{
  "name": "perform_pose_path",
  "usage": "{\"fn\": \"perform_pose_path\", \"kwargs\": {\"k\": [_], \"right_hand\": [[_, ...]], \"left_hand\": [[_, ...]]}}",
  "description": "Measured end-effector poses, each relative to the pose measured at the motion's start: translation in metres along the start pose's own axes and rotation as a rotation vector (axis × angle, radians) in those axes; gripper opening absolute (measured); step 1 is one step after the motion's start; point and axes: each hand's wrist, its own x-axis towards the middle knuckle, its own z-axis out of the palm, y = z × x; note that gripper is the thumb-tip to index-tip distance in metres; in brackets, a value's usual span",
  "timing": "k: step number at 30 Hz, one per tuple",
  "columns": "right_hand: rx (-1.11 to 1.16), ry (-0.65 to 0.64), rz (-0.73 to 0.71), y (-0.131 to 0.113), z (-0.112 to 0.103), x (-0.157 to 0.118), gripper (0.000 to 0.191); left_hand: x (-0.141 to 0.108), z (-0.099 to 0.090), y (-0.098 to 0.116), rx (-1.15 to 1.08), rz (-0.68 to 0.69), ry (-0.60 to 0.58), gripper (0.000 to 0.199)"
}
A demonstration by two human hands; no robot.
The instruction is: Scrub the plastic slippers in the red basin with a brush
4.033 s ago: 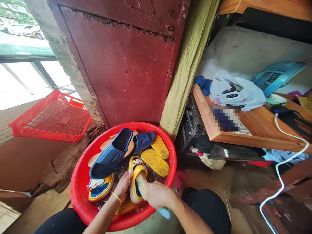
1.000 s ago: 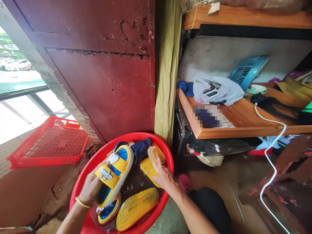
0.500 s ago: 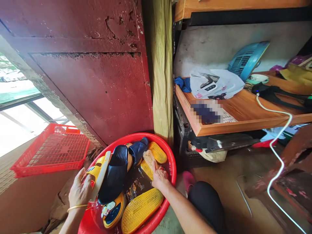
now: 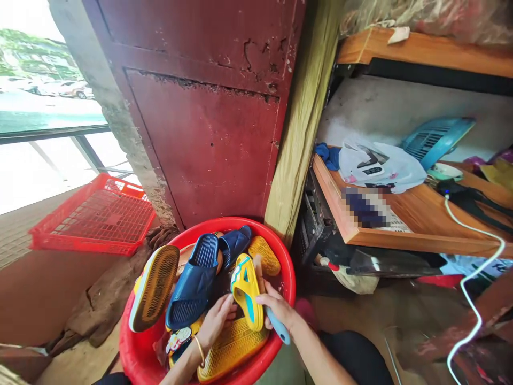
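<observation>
Over the water-filled red basin, a yellow slipper with blue-green trim is held tilted, upper side showing. My left hand has bent fingers at its left edge; part of that grip is hidden. My right hand is closed round a brush with a light blue handle, its fingertips also against the slipper. Navy slippers lie just left of my hands. A yellow slipper with a brown sole leans on the left rim. Below my hands a large yellow slipper lies sole up.
A red plastic crate stands behind the basin on the left. The maroon door rises behind it. To the right is a wooden shelf with a white plastic bag and a blue fan; a white cable hangs in front.
My left hand has left the yellow slipper at the left rim and moved right. The small yellow slipper under the brush has been raised and turned upper side up. The view has shifted left.
</observation>
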Motion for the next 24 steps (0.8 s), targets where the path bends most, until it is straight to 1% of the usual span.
{"fn": "perform_pose_path", "kwargs": {"k": [1, 2, 3, 4, 5, 6, 8, 9, 10, 11, 12, 14, 16, 19, 21, 23, 24], "right_hand": [[0.023, -0.052, -0.003, 0.003, 0.005, -0.003, 0.076], [0.017, -0.094, -0.005, 0.005, 0.010, -0.005, 0.078], [-0.020, -0.116, -0.006, 0.008, 0.015, -0.006, 0.081], [-0.086, -0.103, -0.008, 0.009, 0.020, -0.006, 0.085], [-0.174, -0.044, -0.013, 0.010, 0.023, -0.006, 0.088], [-0.277, 0.054, -0.031, 0.009, 0.024, -0.006, 0.089], [-0.503, 0.288, -0.134, 0.007, 0.025, -0.006, 0.083], [-0.626, 0.371, -0.208, 0.005, 0.025, -0.006, 0.078], [-0.755, 0.404, -0.284, 0.004, 0.025, -0.007, 0.073], [-0.888, 0.392, -0.343, 0.003, 0.027, -0.008, 0.069], [-1.016, 0.347, -0.373, 0.003, 0.029, -0.010, 0.066], [-1.221, 0.252, -0.335, 0.005, 0.034, -0.011, 0.065], [-1.335, 0.210, -0.267, 0.006, 0.037, -0.008, 0.065], [-1.380, 0.204, -0.217, -0.001, 0.030, -0.001, 0.064], [-1.382, 0.252, -0.166, -0.010, 0.019, 0.002, 0.062], [-1.368, 0.325, -0.118, -0.018, 0.012, 0.001, 0.062], [-1.360, 0.342, -0.122, -0.020, 0.011, -0.001, 0.063]], "left_hand": [[0.000, 0.005, -0.005, -0.105, -0.041, -0.073, 0.066], [0.001, 0.008, -0.008, -0.197, -0.048, -0.125, 0.065], [0.003, 0.008, -0.011, -0.272, -0.031, -0.147, 0.063], [0.005, 0.006, -0.014, -0.323, -0.009, -0.135, 0.059], [0.008, 0.003, -0.016, -0.341, 0.006, -0.097, 0.055], [0.012, -0.001, -0.017, -0.322, 0.022, -0.033, 0.052], [0.020, -0.007, -0.021, -0.184, 0.084, 0.118, 0.050], [0.024, -0.009, -0.023, -0.084, 0.125, 0.181, 0.052], [0.028, -0.011, -0.025, 0.015, 0.164, 0.223, 0.055], [0.031, -0.011, -0.027, 0.094, 0.202, 0.244, 0.058], [0.034, -0.012, -0.029, 0.148, 0.233, 0.243, 0.059], [0.039, -0.012, -0.032, 0.189, 0.267, 0.209, 0.058], [0.042, -0.014, -0.033, 0.201, 0.283, 0.205, 0.056], [0.043, -0.019, -0.034, 0.324, 0.271, 0.296, 0.059], [0.040, -0.023, -0.033, 0.458, 0.277, 0.332, 0.061], [0.036, -0.025, -0.031, 0.588, 0.342, 0.353, 0.063], [0.035, -0.024, -0.030, 0.639, 0.387, 0.370, 0.064]]}}
